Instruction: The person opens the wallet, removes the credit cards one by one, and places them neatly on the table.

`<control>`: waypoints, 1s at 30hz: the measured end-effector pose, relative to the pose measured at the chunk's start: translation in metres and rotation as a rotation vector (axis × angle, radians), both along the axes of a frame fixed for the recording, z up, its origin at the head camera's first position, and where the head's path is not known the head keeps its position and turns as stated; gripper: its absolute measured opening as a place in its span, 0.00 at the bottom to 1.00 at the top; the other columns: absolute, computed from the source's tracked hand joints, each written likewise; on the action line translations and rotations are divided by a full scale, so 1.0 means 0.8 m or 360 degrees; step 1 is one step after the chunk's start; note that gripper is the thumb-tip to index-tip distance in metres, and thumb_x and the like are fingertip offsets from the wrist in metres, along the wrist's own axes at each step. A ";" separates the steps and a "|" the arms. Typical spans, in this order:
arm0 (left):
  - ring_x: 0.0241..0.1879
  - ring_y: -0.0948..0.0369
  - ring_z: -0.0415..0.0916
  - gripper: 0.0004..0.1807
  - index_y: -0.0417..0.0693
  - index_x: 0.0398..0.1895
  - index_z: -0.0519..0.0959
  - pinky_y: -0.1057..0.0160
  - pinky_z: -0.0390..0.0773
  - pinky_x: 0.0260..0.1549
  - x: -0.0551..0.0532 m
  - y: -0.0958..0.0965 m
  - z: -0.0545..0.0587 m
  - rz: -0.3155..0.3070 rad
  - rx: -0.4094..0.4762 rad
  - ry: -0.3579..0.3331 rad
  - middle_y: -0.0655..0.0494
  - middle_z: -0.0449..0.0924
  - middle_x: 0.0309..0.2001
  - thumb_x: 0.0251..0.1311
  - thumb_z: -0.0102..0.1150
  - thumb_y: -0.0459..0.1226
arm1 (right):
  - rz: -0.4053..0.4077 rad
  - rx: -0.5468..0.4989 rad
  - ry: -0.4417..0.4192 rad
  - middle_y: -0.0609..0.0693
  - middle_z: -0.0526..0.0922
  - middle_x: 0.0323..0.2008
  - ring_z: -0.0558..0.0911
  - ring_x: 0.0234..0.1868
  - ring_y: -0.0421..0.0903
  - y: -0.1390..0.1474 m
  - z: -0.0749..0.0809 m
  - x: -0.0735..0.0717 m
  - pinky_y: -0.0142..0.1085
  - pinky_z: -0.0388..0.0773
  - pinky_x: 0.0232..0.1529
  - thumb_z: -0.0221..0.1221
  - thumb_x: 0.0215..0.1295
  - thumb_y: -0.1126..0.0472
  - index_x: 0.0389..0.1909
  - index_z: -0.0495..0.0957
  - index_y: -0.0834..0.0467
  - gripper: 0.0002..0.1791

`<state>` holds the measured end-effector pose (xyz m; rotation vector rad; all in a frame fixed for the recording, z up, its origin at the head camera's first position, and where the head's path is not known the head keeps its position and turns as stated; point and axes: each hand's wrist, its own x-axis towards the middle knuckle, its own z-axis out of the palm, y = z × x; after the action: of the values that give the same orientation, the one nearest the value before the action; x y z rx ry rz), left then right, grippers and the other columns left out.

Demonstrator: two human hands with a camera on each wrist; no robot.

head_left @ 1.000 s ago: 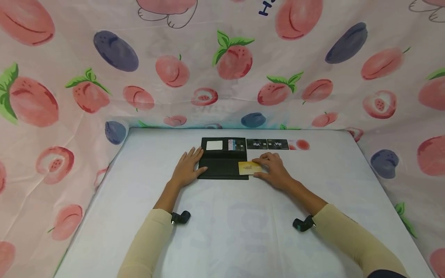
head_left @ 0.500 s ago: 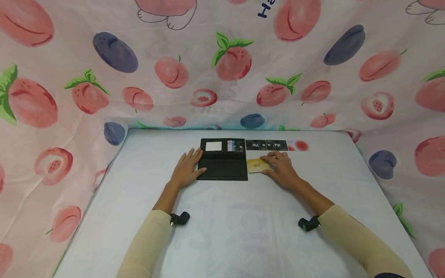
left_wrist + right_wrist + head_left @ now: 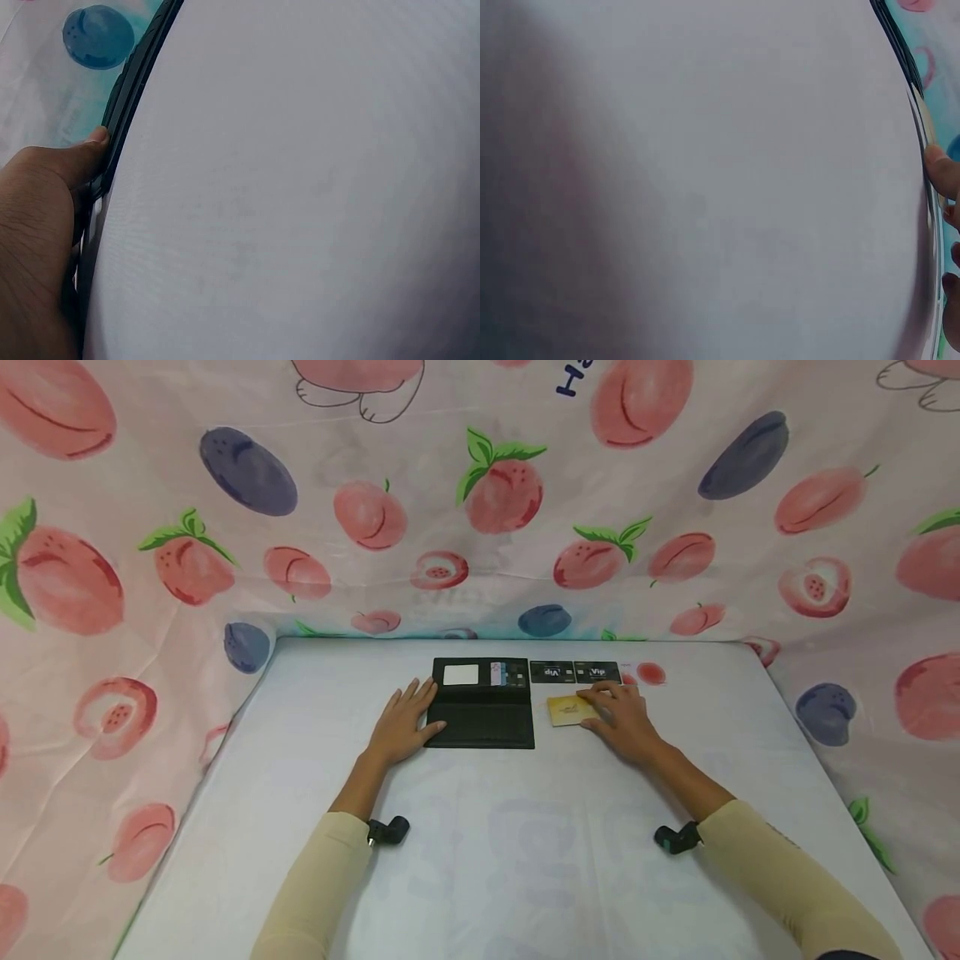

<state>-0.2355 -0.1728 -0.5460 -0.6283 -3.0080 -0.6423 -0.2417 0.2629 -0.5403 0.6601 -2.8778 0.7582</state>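
Note:
A black wallet (image 3: 483, 725) lies unfolded flat on the white table, with a white window and a few cards showing in its upper half. My left hand (image 3: 402, 722) rests on its left edge, fingers spread and straight; in the left wrist view the thumb (image 3: 88, 157) lies along that edge. Right of the wallet, my right hand (image 3: 624, 720) pinches a yellow card (image 3: 570, 711) between thumb and fingers by its right end. The card tilts slightly and sits apart from the wallet. In the right wrist view the right thumb (image 3: 939, 171) is at the card's edge.
Along the back, right of the wallet, two black "Vip" cards (image 3: 552, 672) and a white card with red fruit (image 3: 651, 674) lie in a row. The white table (image 3: 480, 852) meets a fruit-printed cloth (image 3: 420, 527) behind and at both sides.
My right hand has drawn the yellow card off the wallet's lower half, rightward and slightly back, onto the white table. The left hand has stayed on the wallet.

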 end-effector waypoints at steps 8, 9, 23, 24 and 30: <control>0.83 0.47 0.42 0.44 0.41 0.83 0.56 0.46 0.39 0.80 -0.001 0.000 0.001 0.0003 -0.0007 -0.0013 0.47 0.50 0.84 0.74 0.56 0.55 | 0.0002 -0.0059 0.0053 0.61 0.72 0.64 0.65 0.59 0.65 0.014 0.002 -0.003 0.59 0.62 0.52 0.69 0.70 0.57 0.70 0.77 0.57 0.29; 0.83 0.47 0.41 0.44 0.41 0.83 0.55 0.46 0.39 0.80 -0.001 0.000 0.000 0.0003 -0.0006 -0.0016 0.47 0.50 0.84 0.74 0.56 0.55 | 0.0000 -0.0056 0.0063 0.62 0.72 0.63 0.65 0.58 0.65 0.015 0.002 -0.003 0.59 0.62 0.51 0.69 0.70 0.57 0.70 0.77 0.58 0.29; 0.83 0.46 0.42 0.44 0.41 0.83 0.56 0.45 0.39 0.80 0.000 0.001 0.000 0.0004 -0.0011 -0.0008 0.47 0.51 0.83 0.74 0.56 0.54 | -0.0086 -0.0012 0.0063 0.65 0.71 0.65 0.64 0.66 0.69 0.041 0.004 -0.015 0.68 0.62 0.58 0.67 0.72 0.58 0.71 0.75 0.61 0.29; 0.83 0.46 0.42 0.44 0.41 0.83 0.56 0.45 0.39 0.80 0.000 0.001 0.000 0.0003 -0.0009 -0.0009 0.47 0.51 0.83 0.74 0.56 0.54 | -0.0095 -0.0029 0.0059 0.65 0.71 0.66 0.64 0.66 0.70 0.043 0.004 -0.015 0.68 0.62 0.57 0.67 0.72 0.58 0.71 0.75 0.61 0.29; 0.83 0.47 0.42 0.44 0.41 0.83 0.55 0.45 0.39 0.80 -0.001 0.000 -0.001 0.0008 -0.0019 -0.0012 0.47 0.50 0.84 0.74 0.55 0.54 | -0.0152 -0.0150 0.0053 0.66 0.71 0.68 0.63 0.66 0.71 0.051 0.004 -0.015 0.68 0.61 0.56 0.69 0.71 0.59 0.70 0.74 0.61 0.30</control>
<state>-0.2360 -0.1725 -0.5466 -0.6200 -3.0216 -0.6289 -0.2540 0.3037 -0.5371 0.5150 -2.8005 0.8544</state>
